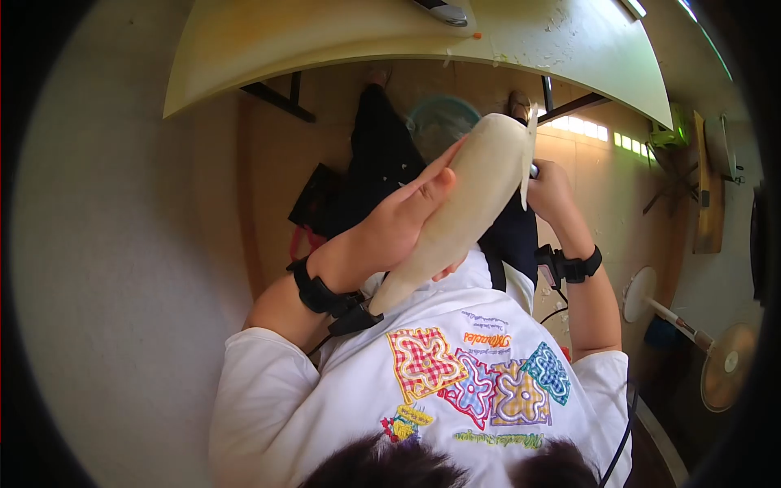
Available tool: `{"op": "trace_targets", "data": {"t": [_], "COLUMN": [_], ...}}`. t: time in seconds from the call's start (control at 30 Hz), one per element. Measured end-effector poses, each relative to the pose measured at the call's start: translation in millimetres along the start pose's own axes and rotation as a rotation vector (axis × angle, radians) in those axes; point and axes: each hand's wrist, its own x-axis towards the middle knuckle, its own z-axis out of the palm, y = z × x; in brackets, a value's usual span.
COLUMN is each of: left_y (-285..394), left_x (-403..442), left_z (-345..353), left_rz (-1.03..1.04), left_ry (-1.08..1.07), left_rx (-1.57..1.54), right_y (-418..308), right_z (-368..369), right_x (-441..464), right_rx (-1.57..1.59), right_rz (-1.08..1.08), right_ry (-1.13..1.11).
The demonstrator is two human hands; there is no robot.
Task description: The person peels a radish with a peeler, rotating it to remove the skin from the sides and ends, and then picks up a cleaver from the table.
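A long white daikon radish (468, 191) lies slanted in front of my chest, its thick end toward the table and its thin end near my left wrist. My left hand (399, 224) is wrapped around it from the side and beneath, with some fingers hidden behind it. At the far right side of the radish, my right hand (553, 191) is closed around a peeler (534, 171), of which only a small part shows. A pale strip of peel (528, 159) stands along the radish's edge beside the peeler.
A pale table (325, 49) spans the top of the view, with a knife (443, 11) and small scraps on it. Below it, a blue-rimmed basin (443, 106) sits on the floor between my feet. A standing fan (728, 366) is at the right.
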Motion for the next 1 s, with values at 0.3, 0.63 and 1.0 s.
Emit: {"op": "trace_targets", "data": {"t": [0.3,0.63,1.0], "left_y": [6,9,4], "left_x": [5,50,27], "left_z": [-9,2,-17], "left_rz": [0.023,-0.039,-0.051], "left_ry": [0.178,0.523,0.287], "left_rx": [-0.065,-0.152,-0.056], "right_y": [-14,-164,-247], "right_z": [-51,-125,-121], "right_x": [-29,-71,-107], "right_rx": [0.351,1.209,1.534], "right_rz": [0.054,-0.289,-0.402], "right_ry": [0.039,-1.271,-2.153]}}
